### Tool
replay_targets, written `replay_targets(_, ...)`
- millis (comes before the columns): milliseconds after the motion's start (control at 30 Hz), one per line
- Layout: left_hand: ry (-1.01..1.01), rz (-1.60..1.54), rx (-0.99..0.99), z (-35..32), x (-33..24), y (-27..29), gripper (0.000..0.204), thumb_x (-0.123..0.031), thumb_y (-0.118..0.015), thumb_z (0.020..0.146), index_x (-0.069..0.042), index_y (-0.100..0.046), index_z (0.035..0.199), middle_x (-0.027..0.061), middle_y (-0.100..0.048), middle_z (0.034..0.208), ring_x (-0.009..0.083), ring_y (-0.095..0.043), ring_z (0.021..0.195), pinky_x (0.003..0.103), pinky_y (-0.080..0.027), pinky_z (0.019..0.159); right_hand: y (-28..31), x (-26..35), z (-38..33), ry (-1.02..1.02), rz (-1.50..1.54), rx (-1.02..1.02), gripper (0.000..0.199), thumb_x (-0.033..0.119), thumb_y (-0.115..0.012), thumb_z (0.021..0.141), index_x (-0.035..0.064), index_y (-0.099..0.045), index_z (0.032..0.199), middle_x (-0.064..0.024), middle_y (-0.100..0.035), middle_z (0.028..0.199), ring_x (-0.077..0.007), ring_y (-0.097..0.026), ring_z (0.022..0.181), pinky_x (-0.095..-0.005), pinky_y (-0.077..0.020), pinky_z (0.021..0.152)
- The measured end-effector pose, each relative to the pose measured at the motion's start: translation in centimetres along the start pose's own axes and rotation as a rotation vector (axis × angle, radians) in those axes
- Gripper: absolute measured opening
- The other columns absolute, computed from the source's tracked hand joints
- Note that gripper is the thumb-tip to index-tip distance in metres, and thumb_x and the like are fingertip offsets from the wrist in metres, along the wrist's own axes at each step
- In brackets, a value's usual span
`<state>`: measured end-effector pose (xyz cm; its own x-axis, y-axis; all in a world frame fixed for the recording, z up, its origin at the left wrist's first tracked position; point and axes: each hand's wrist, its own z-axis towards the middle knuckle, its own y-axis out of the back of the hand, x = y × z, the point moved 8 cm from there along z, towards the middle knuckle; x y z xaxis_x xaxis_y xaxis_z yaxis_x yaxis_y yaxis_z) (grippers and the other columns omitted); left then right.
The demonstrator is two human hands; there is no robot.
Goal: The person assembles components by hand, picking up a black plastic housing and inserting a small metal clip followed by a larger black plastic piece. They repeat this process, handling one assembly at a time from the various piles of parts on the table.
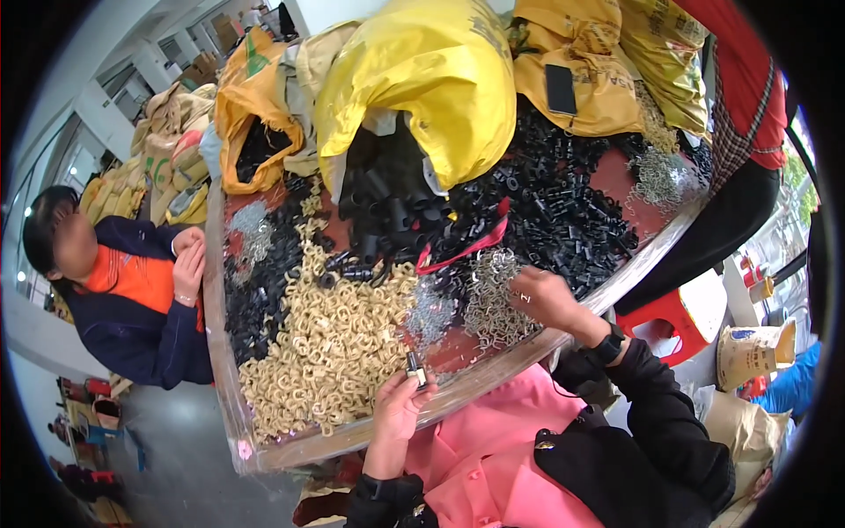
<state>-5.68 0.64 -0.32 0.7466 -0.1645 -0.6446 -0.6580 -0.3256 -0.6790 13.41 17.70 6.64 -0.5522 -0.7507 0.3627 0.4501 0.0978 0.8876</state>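
Close to the near table edge, my left hand [398, 414] grips a small black fitting [413, 362] upright, with a cream part at its lower end. Fingers bent and drawn together, my right hand [554, 304] is over the right side of a pile of curved metal hooks [493, 299]. One small bright metal hook [525, 297] shows at its fingers. Between the hands lies a heap of tiny silver pieces [429, 315]. A broad pile of beige curved pieces [321, 356] spreads left of my left hand.
Black plastic parts [563, 211] cover much of the red tabletop, which has a raised wooden rim [330, 446]. A red strap [466, 248] lies across them. Yellow sacks [422, 79] and a phone [560, 90] are at the back. One person [132, 273] sits left; another [748, 88] is at right.
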Motion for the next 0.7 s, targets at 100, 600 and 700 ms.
replay_targets(100,-0.006,0.016,-0.014,0.6,0.1,-0.8,0.022,-0.005,-0.051,0.081,0.004,-0.052,0.102,0.0163,-0.060,0.089,0.0216,-0.062,0.076,0.025,-0.053,0.063,2.4,-5.3,-1.7,-0.121,-0.094,-0.161,0.014,0.014,-0.058,0.071,0.0066,-0.052,0.081,-0.0105,-0.048,0.073,-0.0303,-0.054,0.068,-0.0392,-0.0444,0.056)
replay_targets(600,0.039,-0.020,-0.015,1.5,2.3,-2.4,0.024,-0.004,-0.052,0.081,0.002,-0.051,0.104,0.0152,-0.060,0.092,0.0211,-0.061,0.078,0.027,-0.053,0.065,3.9,-10.5,-2.3,-0.241,0.086,-0.339,0.007,0.011,-0.055,0.077,0.0045,-0.056,0.080,-0.0075,-0.055,0.071,-0.0228,-0.054,0.062,-0.0330,-0.0430,0.052)
replay_targets(700,0.034,-0.014,-0.020,0.9,1.7,-1.8,0.024,-0.004,-0.052,0.081,0.002,-0.051,0.104,0.0151,-0.060,0.092,0.0211,-0.061,0.078,0.026,-0.052,0.065,0.9,-9.3,-2.2,-0.441,0.748,-0.186,0.008,0.011,-0.054,0.081,0.0033,-0.055,0.082,-0.0050,-0.058,0.072,-0.0147,-0.052,0.058,-0.0272,-0.0413,0.050)
